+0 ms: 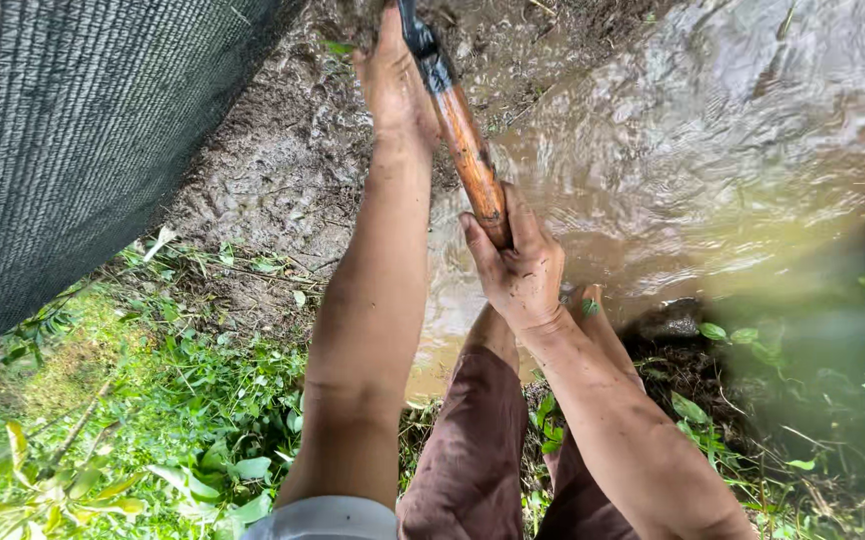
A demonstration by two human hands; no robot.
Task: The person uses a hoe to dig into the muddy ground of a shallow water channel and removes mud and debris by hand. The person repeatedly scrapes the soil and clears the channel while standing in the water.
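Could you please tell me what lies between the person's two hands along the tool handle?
In the head view, only a bare stretch of the orange-brown wooden handle lies between the left hand and the right hand; muddy water shows behind it.

Bright daylight, glare on muddy water [753,120], blurred right edge

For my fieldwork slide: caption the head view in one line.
Both hands grip a wooden tool handle, left hand higher, right hand lower, over muddy water beside dark mesh netting.
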